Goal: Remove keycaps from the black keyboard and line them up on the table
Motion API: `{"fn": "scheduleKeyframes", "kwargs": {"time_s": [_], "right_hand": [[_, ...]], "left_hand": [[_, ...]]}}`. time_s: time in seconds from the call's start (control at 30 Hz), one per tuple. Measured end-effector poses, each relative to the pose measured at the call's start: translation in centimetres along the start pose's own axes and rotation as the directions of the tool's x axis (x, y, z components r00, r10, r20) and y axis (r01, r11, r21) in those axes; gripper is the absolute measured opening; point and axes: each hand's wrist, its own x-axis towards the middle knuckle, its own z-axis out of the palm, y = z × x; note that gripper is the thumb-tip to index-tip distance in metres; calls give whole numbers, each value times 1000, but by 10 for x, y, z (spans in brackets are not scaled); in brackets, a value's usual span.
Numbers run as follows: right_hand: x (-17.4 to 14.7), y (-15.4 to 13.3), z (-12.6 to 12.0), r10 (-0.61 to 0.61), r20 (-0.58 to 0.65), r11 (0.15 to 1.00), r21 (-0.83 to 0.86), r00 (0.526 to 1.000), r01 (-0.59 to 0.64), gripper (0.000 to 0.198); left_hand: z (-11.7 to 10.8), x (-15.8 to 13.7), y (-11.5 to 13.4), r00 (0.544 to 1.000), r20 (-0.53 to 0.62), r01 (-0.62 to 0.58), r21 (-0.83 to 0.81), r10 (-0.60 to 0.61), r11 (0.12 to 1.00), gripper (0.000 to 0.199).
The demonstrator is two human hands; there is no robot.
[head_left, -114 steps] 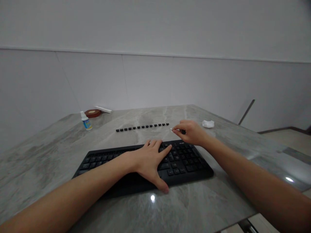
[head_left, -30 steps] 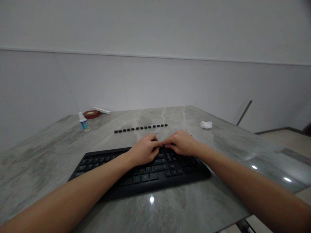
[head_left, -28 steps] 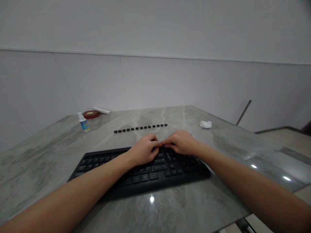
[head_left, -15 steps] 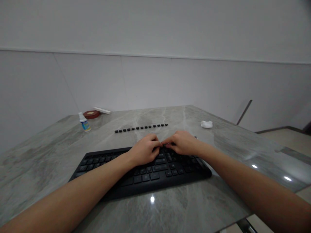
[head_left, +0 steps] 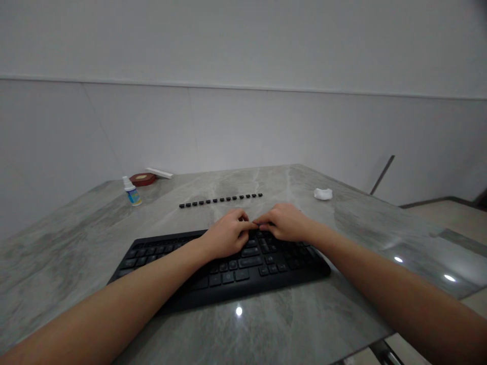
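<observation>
Under my narrowly curled left hand (head_left: 227, 234) and right hand (head_left: 284, 222) lies a computer keyboard (head_left: 249, 262); I can't tell whether anything's held.

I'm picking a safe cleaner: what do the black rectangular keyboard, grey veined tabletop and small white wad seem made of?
Black rectangular keyboard: probably matte moulded plastic, from its dull, even frame.
Grey veined tabletop: glossy stone or stone-look laminate; light spots reflect sharply, but the veining could be printed.
Small white wad: likely tissue or cotton, matte and soft-looking; too small to tell.
</observation>
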Motion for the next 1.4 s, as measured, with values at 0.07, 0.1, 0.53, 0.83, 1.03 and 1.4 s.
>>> {"fn": "scheduleKeyframes", "kwargs": {"time_s": [0.07,0.1,0.53,0.83,1.03,1.4], "right_hand": [[0,0,1,0,3,1000,3,1000,0,26],[1,0,2,2,3,1000,1,1000,-2,27],[3,-5,7,112,-12,978,-177,994,-113,23],[4,-2,14,109,-58,987,-113,992,-115,16],[4,-3,12,99,-34,987,-125,994,-103,16],[1,-5,4,88,-32,996,-16,996,-88,19]], "left_hand": [[1,0,-1,1000,-10,-8,-10,8,1000,34],[1,0,-1,1000,-20,-11,-14,11,1000,31],[6,25,-9,998,66,23,-62,-19,998,8],[10,22,-12,999,-39,-1,-162,-5,987,7],[8,21,-8,1000,-29,9,-114,-13,993,10],[5,20,-6,996,8,-86,59,86,995,17]]}}
